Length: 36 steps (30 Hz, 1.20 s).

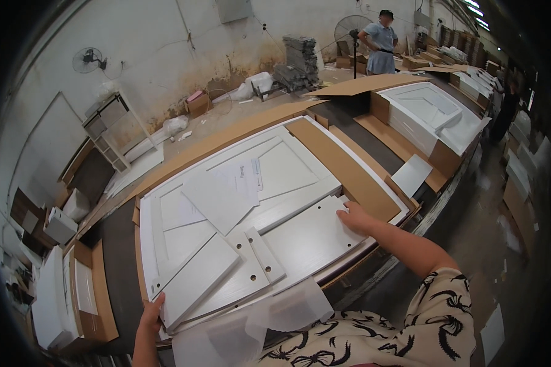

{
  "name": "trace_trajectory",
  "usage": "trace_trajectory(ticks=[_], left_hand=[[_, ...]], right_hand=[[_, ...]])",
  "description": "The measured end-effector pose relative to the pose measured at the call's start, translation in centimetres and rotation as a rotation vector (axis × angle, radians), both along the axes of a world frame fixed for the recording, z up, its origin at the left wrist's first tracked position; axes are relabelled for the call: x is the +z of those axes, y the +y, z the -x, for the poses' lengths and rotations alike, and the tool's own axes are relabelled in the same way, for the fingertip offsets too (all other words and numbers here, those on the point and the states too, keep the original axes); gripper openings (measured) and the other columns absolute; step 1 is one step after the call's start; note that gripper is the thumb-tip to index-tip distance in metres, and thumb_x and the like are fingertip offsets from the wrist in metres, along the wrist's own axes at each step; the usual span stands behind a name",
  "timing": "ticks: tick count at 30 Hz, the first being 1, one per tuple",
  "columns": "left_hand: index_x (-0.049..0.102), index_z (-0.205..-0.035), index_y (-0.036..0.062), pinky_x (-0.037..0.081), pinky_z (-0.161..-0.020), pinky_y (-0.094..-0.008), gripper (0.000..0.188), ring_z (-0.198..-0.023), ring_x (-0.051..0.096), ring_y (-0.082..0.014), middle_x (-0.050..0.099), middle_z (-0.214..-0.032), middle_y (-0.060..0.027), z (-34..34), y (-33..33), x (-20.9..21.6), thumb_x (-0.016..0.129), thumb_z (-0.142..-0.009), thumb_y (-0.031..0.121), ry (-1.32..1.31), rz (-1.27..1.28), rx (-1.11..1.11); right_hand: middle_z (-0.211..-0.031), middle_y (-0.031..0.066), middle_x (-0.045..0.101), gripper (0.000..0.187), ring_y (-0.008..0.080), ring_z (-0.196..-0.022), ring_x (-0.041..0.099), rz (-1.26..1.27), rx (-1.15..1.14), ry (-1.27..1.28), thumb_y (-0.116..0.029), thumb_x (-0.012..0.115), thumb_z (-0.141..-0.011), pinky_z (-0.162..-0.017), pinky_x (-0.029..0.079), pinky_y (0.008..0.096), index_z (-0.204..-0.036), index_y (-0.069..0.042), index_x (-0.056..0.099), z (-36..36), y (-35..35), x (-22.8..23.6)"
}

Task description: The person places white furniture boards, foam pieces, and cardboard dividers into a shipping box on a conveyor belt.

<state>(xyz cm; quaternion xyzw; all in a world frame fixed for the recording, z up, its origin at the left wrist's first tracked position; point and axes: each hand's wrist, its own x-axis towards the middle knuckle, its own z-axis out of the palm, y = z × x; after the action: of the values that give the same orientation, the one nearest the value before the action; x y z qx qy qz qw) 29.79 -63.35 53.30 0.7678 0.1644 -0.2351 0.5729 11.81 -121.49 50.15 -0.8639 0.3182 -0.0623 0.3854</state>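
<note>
In front of me lies an open cardboard carton (138, 235) packed with white furniture panels. My left hand (153, 313) is closed on the near left end of a narrow white board (203, 278), which lies at a slant. My right hand (353, 218) pinches the right end of a wider white panel (312, 238) with drilled holes. Between them sits a short white piece (265, 257) with dark holes. Paper sheets (223, 196) rest on a large white panel (288, 162) with raised moulding. A strip of thin white foam sheet (239, 333) hangs over the near edge.
Other open cartons stand on the dark conveyor (119, 263): one with white panels (52, 300) at left, another (392, 144) at far right. A person (382, 46) stands at the back near a fan (354, 37). Stacked grey parts (301, 61) are by the wall.
</note>
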Motion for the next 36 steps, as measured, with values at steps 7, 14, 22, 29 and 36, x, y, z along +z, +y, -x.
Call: trace_trajectory(ticks=[7,14,22,29,36], left_hand=[[0.055,-0.108,-0.0029,0.050,-0.064,-0.0401,0.050,-0.078,0.059,-0.0258,0.059,-0.094,-0.0120,-0.8,1.2,2.1,0.071,-0.076,0.033,-0.021,-0.291,-0.214],[0.058,-0.103,-0.0015,0.049,-0.059,-0.0361,0.043,-0.073,0.059,-0.0211,0.059,-0.088,-0.0090,0.1,0.0,2.3,0.071,-0.075,0.029,-0.112,-0.256,-0.192],[0.055,-0.110,0.0001,0.046,-0.067,-0.0312,0.043,-0.081,0.057,-0.0167,0.059,-0.095,-0.0099,1.6,0.2,-0.9,0.070,-0.077,0.023,-0.320,0.003,-0.010],[0.054,-0.112,-0.0018,0.046,-0.072,-0.0312,0.039,-0.085,0.057,-0.0194,0.059,-0.101,-0.0128,1.9,0.4,-1.7,0.066,-0.081,0.019,-0.519,-0.250,-0.013],[0.056,-0.110,-0.0049,0.046,-0.067,-0.0276,0.039,-0.077,0.058,-0.0168,0.063,-0.093,-0.0109,0.7,1.2,-2.0,0.068,-0.079,0.015,-0.411,0.031,0.073]], right_hand=[[-0.118,0.0288,0.050,0.055,0.0384,-0.111,0.048,-0.089,0.058,0.059,-0.033,0.053,-0.083,-0.095,0.038,0.0365,-0.116,0.011,0.048,-0.5,-0.4,0.8],[-0.119,0.0285,0.049,0.058,0.0380,-0.112,0.048,0.019,0.174,0.113,-0.036,0.052,-0.083,-0.096,0.037,0.0378,-0.117,0.011,0.046,0.4,0.3,1.1],[-0.110,0.0288,0.054,0.055,0.0386,-0.104,0.053,0.030,0.215,0.221,-0.038,0.052,-0.084,-0.088,0.042,0.0403,-0.110,0.010,0.048,0.0,0.2,0.9],[-0.112,0.0286,0.053,0.056,0.0377,-0.105,0.052,-0.005,0.195,0.180,-0.037,0.053,-0.082,-0.088,0.042,0.0399,-0.112,0.010,0.048,0.1,-0.1,0.6],[-0.112,0.0274,0.054,0.056,0.0377,-0.104,0.053,0.010,0.206,0.186,-0.037,0.054,-0.081,-0.088,0.043,0.0396,-0.112,0.010,0.048,-0.3,-0.1,-0.1]])
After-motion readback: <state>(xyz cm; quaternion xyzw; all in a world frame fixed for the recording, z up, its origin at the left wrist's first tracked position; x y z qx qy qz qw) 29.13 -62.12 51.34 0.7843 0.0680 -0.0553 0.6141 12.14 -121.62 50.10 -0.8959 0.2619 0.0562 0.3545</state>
